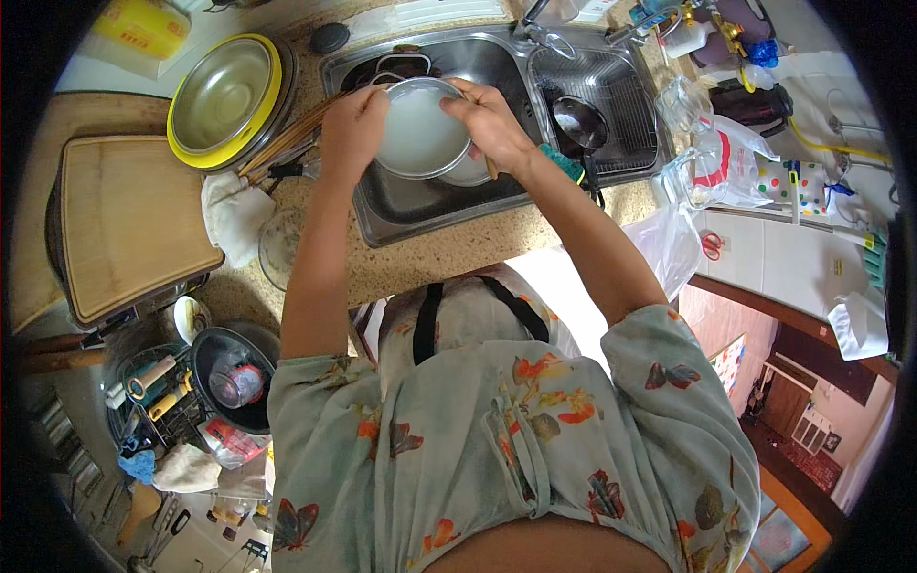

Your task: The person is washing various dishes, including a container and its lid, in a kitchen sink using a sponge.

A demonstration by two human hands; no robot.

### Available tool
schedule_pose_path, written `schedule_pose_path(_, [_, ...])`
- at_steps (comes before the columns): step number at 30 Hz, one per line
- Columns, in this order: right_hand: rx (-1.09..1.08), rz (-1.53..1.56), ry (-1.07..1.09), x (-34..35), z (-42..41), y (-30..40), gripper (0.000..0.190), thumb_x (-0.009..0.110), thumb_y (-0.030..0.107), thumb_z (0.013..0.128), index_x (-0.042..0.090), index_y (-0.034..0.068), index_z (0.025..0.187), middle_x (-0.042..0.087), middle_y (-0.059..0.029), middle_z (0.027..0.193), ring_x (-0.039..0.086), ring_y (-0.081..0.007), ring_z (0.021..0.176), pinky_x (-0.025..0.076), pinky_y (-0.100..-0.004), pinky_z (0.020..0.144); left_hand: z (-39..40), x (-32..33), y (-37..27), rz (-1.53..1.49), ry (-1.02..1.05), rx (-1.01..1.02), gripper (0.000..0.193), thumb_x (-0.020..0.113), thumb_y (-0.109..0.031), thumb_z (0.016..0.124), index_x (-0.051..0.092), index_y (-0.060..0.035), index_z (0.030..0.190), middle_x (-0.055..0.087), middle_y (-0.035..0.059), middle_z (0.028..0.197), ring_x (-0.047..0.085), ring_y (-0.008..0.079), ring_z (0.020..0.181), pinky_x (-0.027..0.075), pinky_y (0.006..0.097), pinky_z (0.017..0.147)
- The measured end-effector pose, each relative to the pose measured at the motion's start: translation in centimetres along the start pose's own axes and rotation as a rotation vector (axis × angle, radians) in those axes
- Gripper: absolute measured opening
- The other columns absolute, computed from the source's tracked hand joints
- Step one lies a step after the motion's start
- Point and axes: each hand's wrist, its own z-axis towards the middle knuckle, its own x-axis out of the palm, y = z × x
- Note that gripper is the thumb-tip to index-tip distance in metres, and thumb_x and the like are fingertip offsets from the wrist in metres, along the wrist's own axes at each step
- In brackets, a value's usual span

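Note:
A round metal bowl point(423, 132) of cloudy whitish liquid is held over the left basin of a steel double sink point(408, 204). My left hand point(356, 129) grips its left rim, thumb on the edge. My right hand point(494, 125) holds its right rim, thumb on top and fingers under; a small brownish thing point(491, 168) shows below them. Partly hidden beneath the bowl is another round vessel point(469, 172) with whitish content. Dark cookware with metal handles point(405, 66) lies at the basin's back left. A green scouring sponge point(562, 163) sits right of my right wrist.
A black-handled ladle or small pan point(580, 122) lies in the right basin under the faucet point(544, 36). Chopsticks point(294, 136), a white cloth point(235, 215) and a glass lid point(281, 247) are left of the sink. Stacked bowls point(226, 100) and a cutting board point(136, 222) stand farther left; glass jugs point(680, 107) stand right.

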Motion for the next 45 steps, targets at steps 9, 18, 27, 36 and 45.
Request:
schedule_pose_path(9, [-0.047, -0.075, 0.002, -0.1, 0.2, -0.2, 0.036, 0.051, 0.015, 0.089, 0.057, 0.003, 0.122, 0.054, -0.0013, 0.064, 0.042, -0.0083, 0.043, 0.033, -0.0246, 0.036, 2.2, -0.7, 2.0, -0.933, 0.430, -0.636, 0.031, 0.061, -0.017, 0.079, 0.065, 0.0000, 0.104, 0.067, 0.0077, 0.088, 0.062, 0.0157, 0.074, 0.050, 0.0274, 0.069])
schedule_pose_path(18, [-0.080, -0.120, 0.044, 0.6, -0.3, 0.1, 0.036, 0.051, 0.017, 0.090, 0.057, 0.002, 0.122, 0.055, -0.0021, 0.064, 0.043, -0.0089, 0.045, 0.035, -0.0276, 0.038, 2.8, -0.1, 2.8, -0.921, 0.494, -0.685, 0.014, 0.064, -0.013, 0.076, 0.063, -0.0032, 0.086, 0.063, 0.0049, 0.079, 0.060, 0.0155, 0.069, 0.051, 0.0297, 0.064])
schedule_pose_path(27, [-0.008, -0.104, 0.048, 0.2, -0.3, -0.4, 0.034, 0.052, 0.017, 0.090, 0.059, 0.003, 0.121, 0.057, -0.0028, 0.067, 0.042, -0.0085, 0.044, 0.033, -0.0270, 0.038, 3.4, 0.8, 3.7, -0.795, 0.521, -0.720, 0.022, 0.061, -0.021, 0.077, 0.066, -0.0019, 0.087, 0.066, 0.0088, 0.082, 0.061, 0.0198, 0.071, 0.051, 0.0337, 0.070])
schedule_pose_path(36, [0.014, -0.109, 0.126, -1.4, 0.4, -2.1, 0.032, 0.055, 0.020, 0.089, 0.062, 0.007, 0.117, 0.056, -0.0003, 0.065, 0.040, -0.0066, 0.044, 0.030, -0.0244, 0.036, 2.8, 0.4, 4.2, -1.084, 0.698, -0.832, 0.026, 0.056, -0.007, 0.072, 0.063, 0.0046, 0.094, 0.065, 0.0118, 0.089, 0.062, 0.0226, 0.079, 0.051, 0.0347, 0.077])
schedule_pose_path(45, [0.005, -0.100, 0.067, -1.9, 0.7, -2.4, 0.032, 0.054, 0.020, 0.089, 0.062, 0.006, 0.118, 0.058, -0.0004, 0.069, 0.044, -0.0076, 0.048, 0.033, -0.0250, 0.037, 2.7, 1.7, 3.9, -1.058, 0.620, -0.755, 0.025, 0.056, -0.008, 0.072, 0.063, 0.0039, 0.094, 0.064, 0.0118, 0.087, 0.061, 0.0213, 0.075, 0.051, 0.0337, 0.073])
